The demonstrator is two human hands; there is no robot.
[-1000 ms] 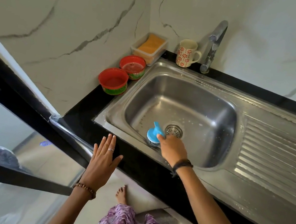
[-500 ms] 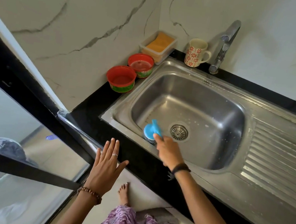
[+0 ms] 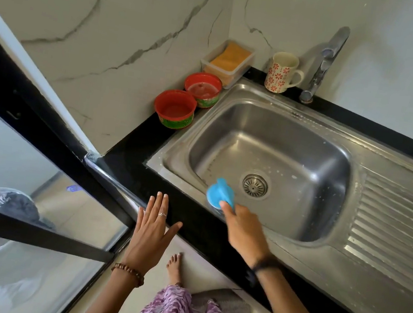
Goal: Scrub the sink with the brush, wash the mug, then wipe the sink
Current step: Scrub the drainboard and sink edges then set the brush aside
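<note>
- Head view, far left: a glass panel in a black frame [image 3: 26,230] is cut off by the picture's edge, and a plastic-wrapped bundle [image 3: 11,202] behind it is too blurred by reflections to identify.
- Left hand [image 3: 151,231] hangs in the air in front of the black counter [image 3: 133,147], fingers straight and spread, holding nothing; a ring sits on one finger and a bead bracelet on the wrist.
- Two red tubs [image 3: 175,108] stand on the counter just left of the sink, touching or nearly so; what is inside them cannot be made out.
- A clear box [image 3: 227,61] with something orange in it stands in the corner behind the tubs.
- Blue brush [image 3: 220,193] lies against the near wall of the sink [image 3: 276,151], just left of the drain [image 3: 255,185]; its bristles are hidden under the blue cap and behind the sink's near rim. Its knob handle points up and away from the person.
- Right hand [image 3: 243,230] grips the brush from the near side, fingertips curled over the cap's edge; most fingers are hidden behind the hand's back.
- Mug [image 3: 281,72] stands upright on the counter behind the sink, handle pointing right, just beside the tap [image 3: 322,63].
- Drainboard [image 3: 400,222] runs off the right edge.
</note>
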